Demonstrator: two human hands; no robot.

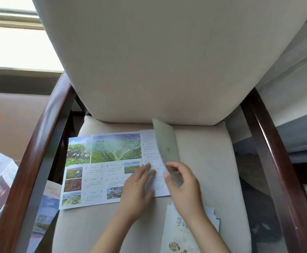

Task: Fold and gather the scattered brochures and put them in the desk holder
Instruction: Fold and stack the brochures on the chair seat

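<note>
brochure being folded: big open brochure (pixel 101 167) lying flat across the chair seat (pixel 203 161), printed side up, pictures on the left and text on the right. It's spread on the cushion probably because that's the nearest flat spot to crease against.

flap: the right-hand panel (pixel 166 143) is lifted and standing up, plain greenish back showing, partway through swinging over toward the middle.

right hand: right hand (pixel 183 187) has the bottom edge of that flap pinched between thumb and fingertips, fingers curled in, nothing else in it. Looks like it's steering the panel over.

left hand: left hand (pixel 138 189) is flat and open, fingers stretched out and pressing on the page right next to the fold line. My guess is it's pinning the sheet so it doesn't slide on the fabric while the flap comes over.

other brochures: one more white brochure (pixel 182 232) sits on the front of the seat under the right wrist, and a few others (pixel 1 179) are off to the left past the wooden armrest (pixel 39 143), so plenty left to gather.

holder: can't see any desk holder from here.

progress: early, I'd say, first fold on this one not yet creased.
</note>
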